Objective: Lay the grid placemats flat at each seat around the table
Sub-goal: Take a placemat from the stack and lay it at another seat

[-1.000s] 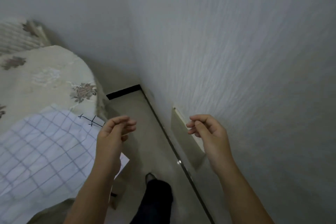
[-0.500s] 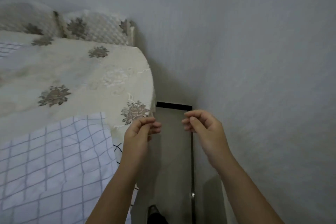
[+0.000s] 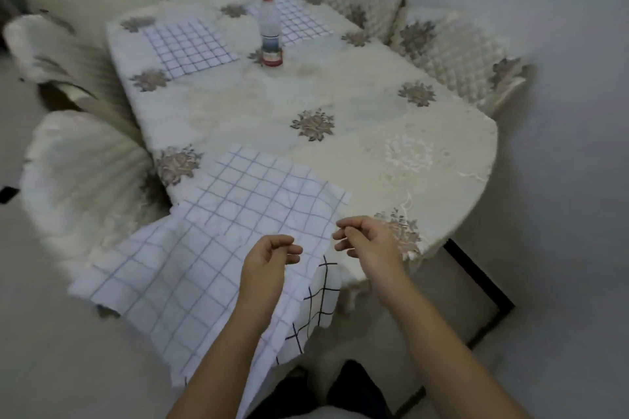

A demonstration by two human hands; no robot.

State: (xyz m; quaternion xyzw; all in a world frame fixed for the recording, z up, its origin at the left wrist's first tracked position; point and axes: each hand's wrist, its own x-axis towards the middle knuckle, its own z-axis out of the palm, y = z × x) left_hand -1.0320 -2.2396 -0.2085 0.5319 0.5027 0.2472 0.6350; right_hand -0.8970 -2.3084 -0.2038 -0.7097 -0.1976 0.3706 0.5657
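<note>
Swung round off the wall since half a second ago, so now I've got the whole table point(image 3: 340, 85) in view. My left hand point(image 3: 269, 260) and right hand point(image 3: 367, 245) hover with fingers loosely curled, holding nothing, just over the near placemat point(image 3: 238, 214). It's rumpled and half hanging off the table's edge, while the far placemats point(image 3: 189, 44) lie flat by the bottle point(image 3: 271, 31). I'd pinch its near corners, slide it fully on, then smooth outward.

Placemats point(image 3: 238, 214) white, dark grid; tablecloth point(image 3: 391, 105) cream, brown-grey florals; bottle point(image 3: 271, 31) clear, red cap.
</note>
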